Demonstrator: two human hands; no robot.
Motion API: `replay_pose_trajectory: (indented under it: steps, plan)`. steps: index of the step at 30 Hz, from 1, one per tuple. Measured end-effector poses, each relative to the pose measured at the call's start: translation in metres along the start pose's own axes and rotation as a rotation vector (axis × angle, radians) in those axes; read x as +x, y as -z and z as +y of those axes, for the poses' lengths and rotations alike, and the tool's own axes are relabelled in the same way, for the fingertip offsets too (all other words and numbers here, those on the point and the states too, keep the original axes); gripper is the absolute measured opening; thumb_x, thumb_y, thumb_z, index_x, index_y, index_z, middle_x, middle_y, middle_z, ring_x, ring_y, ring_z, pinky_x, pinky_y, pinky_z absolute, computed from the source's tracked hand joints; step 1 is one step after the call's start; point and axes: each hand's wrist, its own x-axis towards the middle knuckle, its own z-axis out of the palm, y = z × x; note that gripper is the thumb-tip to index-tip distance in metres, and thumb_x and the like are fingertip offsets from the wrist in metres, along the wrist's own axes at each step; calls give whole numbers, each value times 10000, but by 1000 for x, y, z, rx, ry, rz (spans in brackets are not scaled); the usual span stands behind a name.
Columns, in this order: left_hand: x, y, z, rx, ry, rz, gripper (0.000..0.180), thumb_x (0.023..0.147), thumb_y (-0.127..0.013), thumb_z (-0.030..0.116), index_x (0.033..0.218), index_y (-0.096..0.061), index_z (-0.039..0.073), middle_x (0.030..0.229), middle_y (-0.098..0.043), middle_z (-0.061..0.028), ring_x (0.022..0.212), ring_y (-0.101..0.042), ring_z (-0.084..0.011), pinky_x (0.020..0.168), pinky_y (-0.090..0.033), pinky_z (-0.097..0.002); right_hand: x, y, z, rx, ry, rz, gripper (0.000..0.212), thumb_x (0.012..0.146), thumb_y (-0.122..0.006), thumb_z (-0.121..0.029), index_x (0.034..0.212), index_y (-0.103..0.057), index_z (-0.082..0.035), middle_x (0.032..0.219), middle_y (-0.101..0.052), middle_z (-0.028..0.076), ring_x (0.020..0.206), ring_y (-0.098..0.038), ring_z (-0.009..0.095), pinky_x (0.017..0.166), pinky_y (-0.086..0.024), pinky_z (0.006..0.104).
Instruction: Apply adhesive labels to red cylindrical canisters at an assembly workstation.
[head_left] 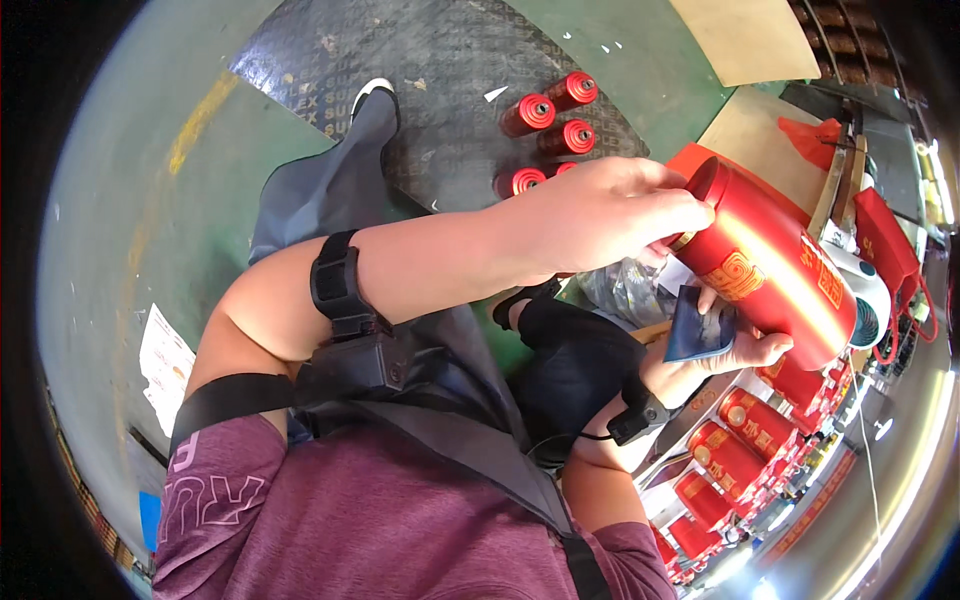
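A red cylindrical bottle (790, 265) with gold printing lies tilted across my hands at the right. My left hand (615, 212) reaches over from the left, its fingers closed at the narrower end of the bottle. Underneath, my right hand (735, 355) grips the lower part, its thumb along the side. A small dark blue cloth (697, 325) sits between the fingers of that hand, beside the bottle. The left fingertips are partly hidden against the bottle's end.
Several red cylinders (570, 137) stand on a dark board (450, 60) on the green floor. More red and gold bottles (725, 455) fill the lower right. Clear plastic bags (625, 290) lie past my right knee. A pale fan-like device (865, 300) and a red bag (885, 245) are at the far right.
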Motion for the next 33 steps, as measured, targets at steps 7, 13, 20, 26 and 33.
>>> replay_pose_trajectory:
  steps: [7,13,20,26,33]
  plan:
    - [0,6,2,-70,-49,-20,355,991,-562,240,1203,-625,-37,1156,-666,-127,1088,-644,-199,981,-529,-382,13,30,-2,86,-111,-288,881,704,-826,-566,1382,-531,-87,1363,-585,125,1263,-550,312,1096,-411,556]
    - [0,7,0,-84,-38,-12,321,951,-579,237,1105,-654,-35,1084,-672,-88,1040,-637,-156,977,-518,-335,-4,3,5,-105,41,-67,818,748,-728,-655,1287,-549,-66,1129,-589,100,1017,-558,262,919,-470,460]
    - [-1,7,-3,-36,-79,-63,382,997,-534,164,1320,-543,-41,1200,-661,-104,1088,-639,-164,953,-526,-343,-11,-20,11,-333,169,108,820,810,-557,-793,1138,-552,-42,771,-528,64,669,-500,182,705,-468,356]
    - [-8,5,5,134,-125,16,448,933,-632,86,1362,-531,5,1188,-637,-72,1079,-618,-146,926,-524,-329,7,11,-7,79,-64,-215,828,740,-794,-570,1352,-537,-74,1308,-611,122,1196,-596,314,1002,-512,514]
    - [-5,8,1,716,-671,222,516,858,-735,47,1336,-549,0,1153,-604,-100,1051,-612,-133,915,-524,-307,2,0,-9,-54,-2,-31,755,783,-785,-527,1345,-546,-84,1294,-619,107,1175,-608,269,934,-549,427]
